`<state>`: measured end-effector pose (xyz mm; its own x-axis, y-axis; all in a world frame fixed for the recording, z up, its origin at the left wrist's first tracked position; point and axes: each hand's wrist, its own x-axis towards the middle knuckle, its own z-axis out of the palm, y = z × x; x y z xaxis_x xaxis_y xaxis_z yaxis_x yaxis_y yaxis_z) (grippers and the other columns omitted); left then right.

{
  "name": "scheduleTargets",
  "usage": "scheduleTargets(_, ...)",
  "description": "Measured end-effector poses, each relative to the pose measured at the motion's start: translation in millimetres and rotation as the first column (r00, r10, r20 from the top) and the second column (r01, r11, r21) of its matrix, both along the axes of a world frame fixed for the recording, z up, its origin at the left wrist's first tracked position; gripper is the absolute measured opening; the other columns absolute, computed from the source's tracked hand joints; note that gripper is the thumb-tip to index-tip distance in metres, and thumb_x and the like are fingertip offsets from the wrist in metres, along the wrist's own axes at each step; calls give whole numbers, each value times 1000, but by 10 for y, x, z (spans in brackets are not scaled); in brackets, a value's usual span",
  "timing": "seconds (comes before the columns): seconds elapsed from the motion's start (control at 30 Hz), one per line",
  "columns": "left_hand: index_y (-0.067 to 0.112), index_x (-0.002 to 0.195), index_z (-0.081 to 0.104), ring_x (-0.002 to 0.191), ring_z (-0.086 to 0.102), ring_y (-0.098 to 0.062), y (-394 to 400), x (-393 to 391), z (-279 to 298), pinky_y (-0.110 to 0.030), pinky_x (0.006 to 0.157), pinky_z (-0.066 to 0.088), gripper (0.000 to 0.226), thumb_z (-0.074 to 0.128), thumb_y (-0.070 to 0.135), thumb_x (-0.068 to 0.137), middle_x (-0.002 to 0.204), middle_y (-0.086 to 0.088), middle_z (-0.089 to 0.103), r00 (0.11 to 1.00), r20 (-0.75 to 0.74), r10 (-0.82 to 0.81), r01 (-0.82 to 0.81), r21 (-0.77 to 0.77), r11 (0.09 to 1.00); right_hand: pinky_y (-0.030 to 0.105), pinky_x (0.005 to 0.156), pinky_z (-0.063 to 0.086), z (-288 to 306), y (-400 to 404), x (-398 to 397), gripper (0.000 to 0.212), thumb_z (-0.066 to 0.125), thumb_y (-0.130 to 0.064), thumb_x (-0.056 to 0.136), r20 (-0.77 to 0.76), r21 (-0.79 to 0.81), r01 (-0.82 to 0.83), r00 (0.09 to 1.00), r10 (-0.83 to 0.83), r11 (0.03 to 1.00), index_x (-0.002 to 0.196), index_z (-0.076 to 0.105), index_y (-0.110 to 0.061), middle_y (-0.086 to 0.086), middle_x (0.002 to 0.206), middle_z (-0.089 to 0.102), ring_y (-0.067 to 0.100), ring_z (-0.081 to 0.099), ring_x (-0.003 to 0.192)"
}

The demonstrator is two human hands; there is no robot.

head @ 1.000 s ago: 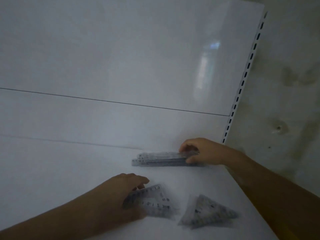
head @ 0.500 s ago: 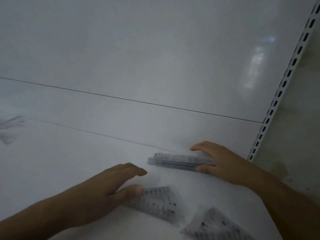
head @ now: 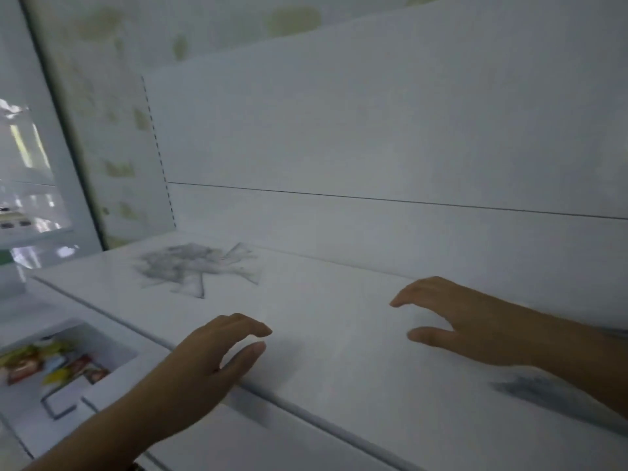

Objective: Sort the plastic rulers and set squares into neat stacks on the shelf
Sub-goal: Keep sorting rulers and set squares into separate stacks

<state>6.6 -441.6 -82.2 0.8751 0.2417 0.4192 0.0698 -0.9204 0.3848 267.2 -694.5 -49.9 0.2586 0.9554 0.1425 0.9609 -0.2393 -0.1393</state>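
Note:
A loose heap of clear plastic rulers and set squares [head: 193,266] lies blurred on the white shelf [head: 339,321], toward its far left. My left hand [head: 207,365] hovers over the shelf's front edge, fingers loosely spread, holding nothing. My right hand [head: 455,321] hangs above the shelf's middle right, fingers relaxed and empty. A dark blurred smear of plastic pieces [head: 533,389] lies under my right forearm at the lower right.
A white back panel [head: 373,137] rises behind the shelf, with a slotted upright [head: 159,158] at its left end. Below left, a lower bin [head: 54,365] holds colourful packets. A stained wall [head: 112,113] stands beyond the upright.
The view has swung left. My right hand has let go of the ruler stack and my left hand has left the set square; both now hover empty, and the heap has come into view.

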Motion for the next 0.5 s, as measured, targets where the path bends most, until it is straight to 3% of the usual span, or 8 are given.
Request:
scheduleTargets(0.13,44,107,61,106,54,9,797,-676,-106,-15,90,43,49,31,73,82,112,30,58,990,59,128,-127,-25,992,17,111,22,-44,941,-428,53,39,-59,92,-13,-41,-3,1000,3,999,141,31,-42,-28,141,32,-9,25,131)
scheduleTargets(0.23,47,124,51,117,50,5,1469,-1056,-314,-30,99,45,42,37,65,89,124,28,54,972,-33,231,-232,-48,971,21,112,21,-108,1572,-687,60,37,-59,93,-15,-86,-16,1000,15,996,147,23,-37,-20,150,28,-1,24,136)
scheduleTargets(0.33,47,131,45,120,48,4,1989,-1266,-441,-35,99,46,44,40,64,90,129,27,51,958,-108,267,-274,-62,960,29,116,20,-178,2148,-810,66,33,-61,94,40,-128,-15,999,20,992,151,16,-32,-14,155,22,7,22,140)
scheduleTargets(0.4,48,130,45,119,48,5,2182,-1288,-420,-33,100,46,51,37,72,86,128,28,52,960,-104,262,-272,-97,957,31,116,20,-203,2520,-800,66,31,-60,95,85,-139,-4,996,16,990,151,15,-30,-11,157,20,10,21,142)
scheduleTargets(0.5,52,118,51,112,49,12,2371,-1165,-277,-19,95,44,63,29,86,70,119,35,54,974,-38,223,-226,-172,959,31,116,20,-257,3061,-670,68,31,-58,96,97,-124,18,995,-6,992,153,11,-25,-8,159,15,12,18,143)
